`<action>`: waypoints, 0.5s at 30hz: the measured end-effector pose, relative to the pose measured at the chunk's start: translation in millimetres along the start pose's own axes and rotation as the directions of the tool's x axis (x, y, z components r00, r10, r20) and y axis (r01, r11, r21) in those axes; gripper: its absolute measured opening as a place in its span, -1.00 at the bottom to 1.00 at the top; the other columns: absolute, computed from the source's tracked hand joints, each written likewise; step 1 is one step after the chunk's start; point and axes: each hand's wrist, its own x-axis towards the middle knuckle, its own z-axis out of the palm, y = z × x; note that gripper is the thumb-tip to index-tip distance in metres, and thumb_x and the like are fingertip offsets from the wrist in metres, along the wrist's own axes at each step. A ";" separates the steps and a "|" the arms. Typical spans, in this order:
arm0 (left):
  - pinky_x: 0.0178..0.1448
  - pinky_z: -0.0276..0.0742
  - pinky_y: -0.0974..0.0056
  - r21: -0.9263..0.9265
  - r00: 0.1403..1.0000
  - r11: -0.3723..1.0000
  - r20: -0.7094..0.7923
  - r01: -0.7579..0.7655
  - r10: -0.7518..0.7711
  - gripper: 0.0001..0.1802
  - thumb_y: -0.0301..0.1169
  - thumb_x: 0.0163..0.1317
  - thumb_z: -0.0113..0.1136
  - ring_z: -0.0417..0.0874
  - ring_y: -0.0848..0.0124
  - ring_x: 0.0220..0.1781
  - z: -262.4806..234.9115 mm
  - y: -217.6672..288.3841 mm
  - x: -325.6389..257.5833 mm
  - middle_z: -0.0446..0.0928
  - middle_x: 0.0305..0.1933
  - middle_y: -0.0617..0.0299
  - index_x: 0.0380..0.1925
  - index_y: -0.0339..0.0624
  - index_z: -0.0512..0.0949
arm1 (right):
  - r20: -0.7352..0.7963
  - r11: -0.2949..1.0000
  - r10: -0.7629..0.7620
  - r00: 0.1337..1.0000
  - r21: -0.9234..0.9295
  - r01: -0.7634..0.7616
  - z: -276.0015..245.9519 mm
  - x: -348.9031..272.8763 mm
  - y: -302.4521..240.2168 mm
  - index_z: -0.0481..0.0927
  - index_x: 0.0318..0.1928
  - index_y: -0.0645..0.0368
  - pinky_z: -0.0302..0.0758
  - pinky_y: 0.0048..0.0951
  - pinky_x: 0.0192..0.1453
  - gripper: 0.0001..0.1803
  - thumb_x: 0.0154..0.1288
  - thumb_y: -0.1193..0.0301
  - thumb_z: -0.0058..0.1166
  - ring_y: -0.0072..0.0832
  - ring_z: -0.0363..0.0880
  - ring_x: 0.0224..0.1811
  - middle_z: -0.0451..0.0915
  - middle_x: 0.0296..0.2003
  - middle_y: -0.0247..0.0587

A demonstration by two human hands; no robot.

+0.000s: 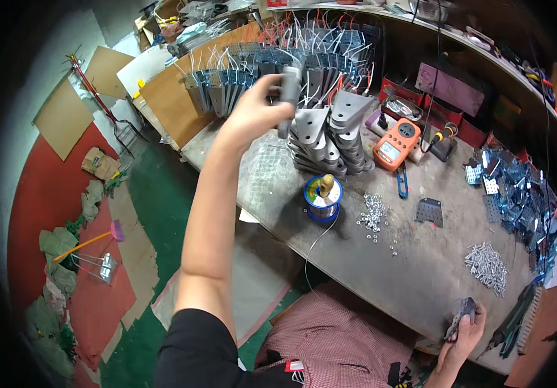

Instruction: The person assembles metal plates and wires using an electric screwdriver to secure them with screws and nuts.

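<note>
Stretched out over the back of the bench, my left hand (256, 111) grips a grey metal housing (289, 87), somewhat blurred. It is beside a stack of grey metal housings (317, 139) with rounded ends and holes. Behind them stand rows of assembled units (227, 81) with blue-filmed plates and red and white wires. At the bench's front right edge, my right hand (467, 333) is closed around a small dark metal plate (461, 315). A similar dark perforated plate (429, 212) lies on the bench.
On the bench (356, 258) are a blue solder spool (323, 199), loose nuts (373, 212), a screw heap (486, 268) and an orange meter (397, 144). Blue-filmed plates (517, 200) pile up at right, above a dark power screwdriver (511, 323). A broom (84, 242) lies on the left floor.
</note>
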 end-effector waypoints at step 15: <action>-0.06 0.44 0.23 -0.447 0.576 0.829 0.794 0.337 0.194 -0.45 -0.44 0.11 0.06 0.52 0.31 -0.14 217.0 77.5 -209.0 0.47 -0.17 0.00 0.13 -0.25 0.18 | 0.189 0.970 0.005 0.982 -0.239 0.041 14.8 -0.6 -27.2 0.49 -0.20 0.35 0.40 -0.63 -0.26 -0.77 0.07 0.68 0.10 -0.61 0.43 -0.34 0.47 -0.34 -0.30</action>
